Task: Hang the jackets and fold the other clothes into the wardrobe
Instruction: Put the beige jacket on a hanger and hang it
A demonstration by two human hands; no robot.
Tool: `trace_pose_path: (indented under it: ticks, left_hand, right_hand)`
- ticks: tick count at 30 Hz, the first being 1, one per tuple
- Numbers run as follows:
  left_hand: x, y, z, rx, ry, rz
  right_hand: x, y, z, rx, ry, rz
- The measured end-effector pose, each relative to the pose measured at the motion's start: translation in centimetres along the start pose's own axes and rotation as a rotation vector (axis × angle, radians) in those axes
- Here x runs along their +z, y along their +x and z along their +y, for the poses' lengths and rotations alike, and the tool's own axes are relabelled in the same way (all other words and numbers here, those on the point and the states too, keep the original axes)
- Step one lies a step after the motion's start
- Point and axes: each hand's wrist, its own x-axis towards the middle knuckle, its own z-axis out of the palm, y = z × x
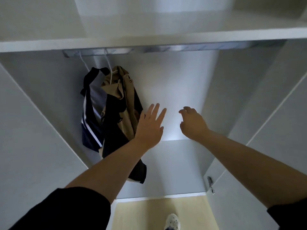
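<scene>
Two jackets hang on white hangers from the metal rail [166, 48] inside the white wardrobe. The navy and grey jacket [93, 107] with white stripes hangs at the left. Right beside it hangs the tan and black jacket [123, 103]. My left hand [150, 125] reaches into the wardrobe with straight, spread fingers, just right of the tan jacket's edge; whether it touches the cloth I cannot tell. My right hand [192, 123] hovers further right with loosely curled fingers and holds nothing.
A white shelf [166, 39] runs above the rail. The wardrobe floor [174, 166] lies below the hands. Open doors stand at left and right, with a hinge [210, 184] on the right one. A white shoe [172, 221] stands on the pale wooden floor.
</scene>
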Motion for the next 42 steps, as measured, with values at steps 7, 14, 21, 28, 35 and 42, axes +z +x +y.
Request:
trace_pose_path:
  ticks: [7, 14, 21, 28, 35, 42]
  left_hand:
    - [-1.2, -2.1, 11.1, 0.191, -0.174, 0.064]
    - [-4.7, -5.1, 22.1, 0.461, -0.192, 0.052]
    - [-9.2, -13.2, 33.5, 0.671, -0.303, 0.083]
    - [-14.8, -26.9, 45.6, 0.947, -0.471, 0.201]
    - [-17.0, -42.2, 58.7, 1.154, -0.503, 0.115]
    - [-18.9, -52.1, 69.5, 1.357, -0.558, 0.003]
  right_hand:
    - [-2.7, -12.4, 6.1, 0.213, -0.197, 0.083]
    - [-6.2, -24.6, 12.0, 0.420, -0.392, 0.064]
    - [-10.1, -41.4, 14.5, 0.535, -0.562, 0.155]
    - [-12.1, -62.4, 14.0, 0.773, -0.545, 0.173]
    - [-12.3, -82.5, 12.4, 0.999, -0.546, 0.156]
    - [-12.7, -98.1, 14.1, 1.257, -0.483, 0.114]
